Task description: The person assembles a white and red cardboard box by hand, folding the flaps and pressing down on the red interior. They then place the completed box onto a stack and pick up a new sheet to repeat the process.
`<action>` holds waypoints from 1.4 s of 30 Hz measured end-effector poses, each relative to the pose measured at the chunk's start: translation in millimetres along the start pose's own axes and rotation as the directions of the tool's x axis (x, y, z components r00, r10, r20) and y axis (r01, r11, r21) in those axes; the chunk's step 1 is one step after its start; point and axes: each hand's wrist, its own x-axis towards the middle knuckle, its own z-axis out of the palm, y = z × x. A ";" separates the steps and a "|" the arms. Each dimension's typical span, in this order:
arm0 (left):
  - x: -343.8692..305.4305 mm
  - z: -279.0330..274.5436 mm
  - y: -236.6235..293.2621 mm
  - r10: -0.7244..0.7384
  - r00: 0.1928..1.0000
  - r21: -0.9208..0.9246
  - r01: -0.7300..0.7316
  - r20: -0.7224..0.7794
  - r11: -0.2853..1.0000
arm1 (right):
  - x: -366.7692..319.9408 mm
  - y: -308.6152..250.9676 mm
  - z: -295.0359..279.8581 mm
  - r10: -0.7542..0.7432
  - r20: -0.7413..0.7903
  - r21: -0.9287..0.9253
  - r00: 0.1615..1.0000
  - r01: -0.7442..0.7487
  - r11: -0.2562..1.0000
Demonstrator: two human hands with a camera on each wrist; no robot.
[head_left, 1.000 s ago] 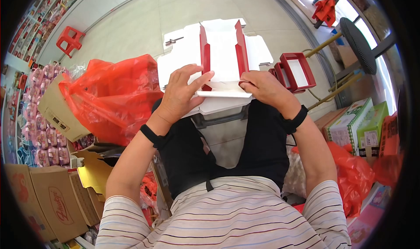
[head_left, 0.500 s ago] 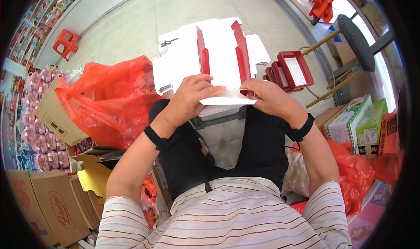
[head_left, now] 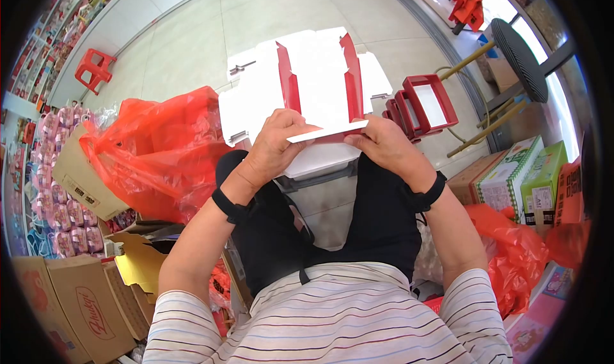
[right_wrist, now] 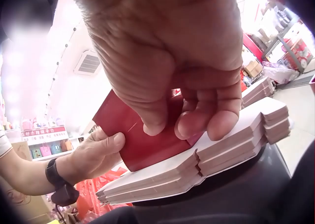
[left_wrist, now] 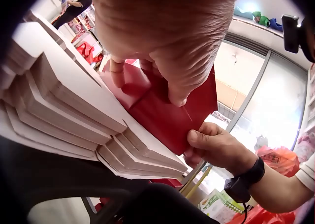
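A partly folded cardboard box [head_left: 320, 76], white inside and red outside, lies on a stack of flat white cardboard blanks [left_wrist: 69, 101]. Its red side flaps [head_left: 290, 86] stand raised along both sides. At the near end, my left hand [head_left: 272, 143] pinches the left part of the end panel [head_left: 329, 132], thumb on the red outer face. My right hand [head_left: 389, 145] pinches that panel at its right corner. Both wrist views show the red outer face [left_wrist: 162, 115] tilted up between the two thumbs, with the layered blanks beneath it.
Small red box trays [head_left: 432, 105] stand right of the stack, near a dark round seat [head_left: 521, 60]. At left are a large red plastic bag [head_left: 160, 146], a red stool [head_left: 94, 71] and brown cartons [head_left: 86, 300]. A green box [head_left: 543, 182] stands at right.
The box's near end panel has come toward the body, then tilted up so its red outside shows. My left hand has shifted right, its thumb now on the outer face.
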 end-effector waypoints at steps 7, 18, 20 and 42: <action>0.6 13.3 8.1 -0.252 0.956 -0.207 0.219 -0.148 0.953 | 2.7 -12.5 2.1 0.147 -0.065 -0.208 0.987 -0.158 0.965; 6.5 7.2 27.6 -0.164 0.967 0.058 0.178 -0.193 0.982 | 5.8 -33.6 -4.3 0.309 -0.077 -0.268 0.948 -0.319 0.909; 5.1 6.6 27.9 -0.077 0.977 0.229 0.122 -0.199 0.966 | 4.5 -37.2 -4.6 0.223 -0.120 -0.276 0.967 -0.249 0.929; 30.5 -0.5 23.8 -0.170 0.922 0.498 -0.029 0.349 0.867 | 0.8 -18.3 10.7 0.076 0.020 -0.495 0.997 -0.056 0.867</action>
